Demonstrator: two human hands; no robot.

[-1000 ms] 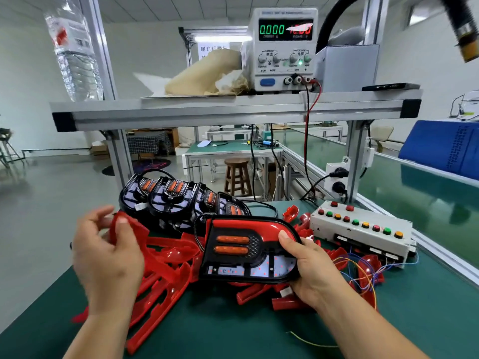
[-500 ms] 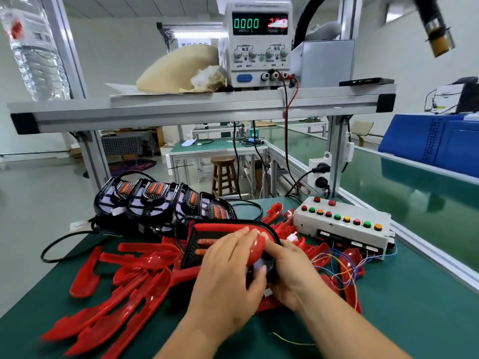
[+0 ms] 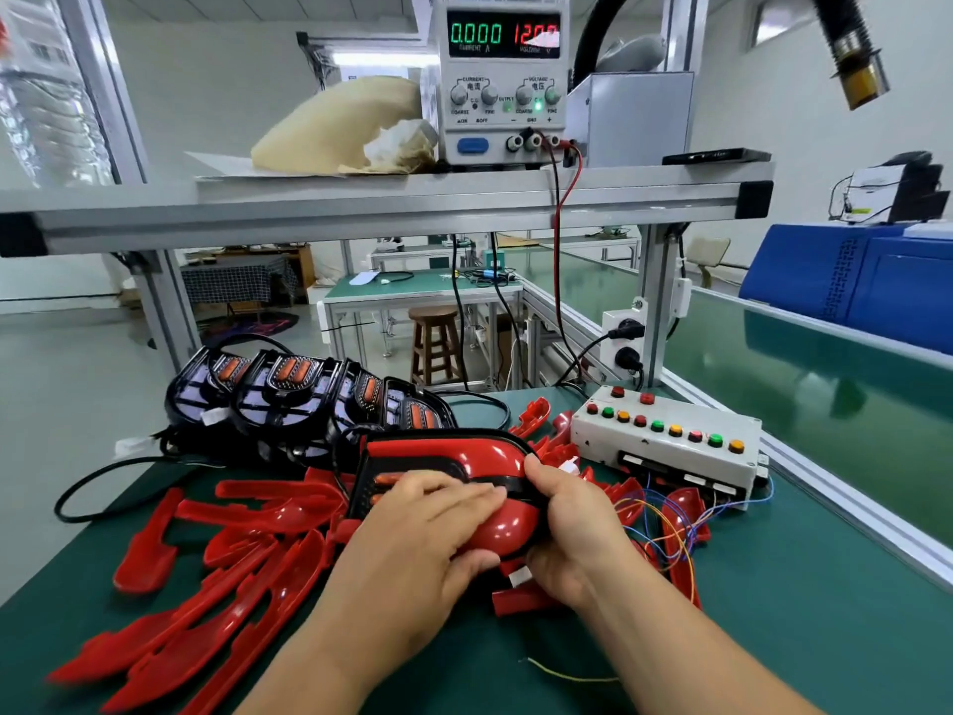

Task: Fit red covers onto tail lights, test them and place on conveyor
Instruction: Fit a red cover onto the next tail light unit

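Both hands meet over one light at the near middle of the green bench. The left hand lies across its face. The fingers are laid over the top of a red cover and the thumb is tucked under the cover's near edge, so the cover is pinched between them at the light's right end. The right hand grips that same end of the light, thumb on top at the black rim, the other fingers curled underneath. The light is tilted with its face up toward the camera, and a red strip runs along its far edge. Whether the cover is fully seated cannot be told.

Spare covers lie heaped on the bench to the left of the hands and nearer, with a few more on the right under thin coloured wires. Just beyond the held light, to the left, a row of bare lights stands on edge with black cables trailing. A white button box sits to the right. The conveyor runs along the right side behind a metal rail, with a blue crate beyond it. On the shelf above stands a power supply with a lit display; red and black leads drop from it. A yellow wire lies near the right forearm
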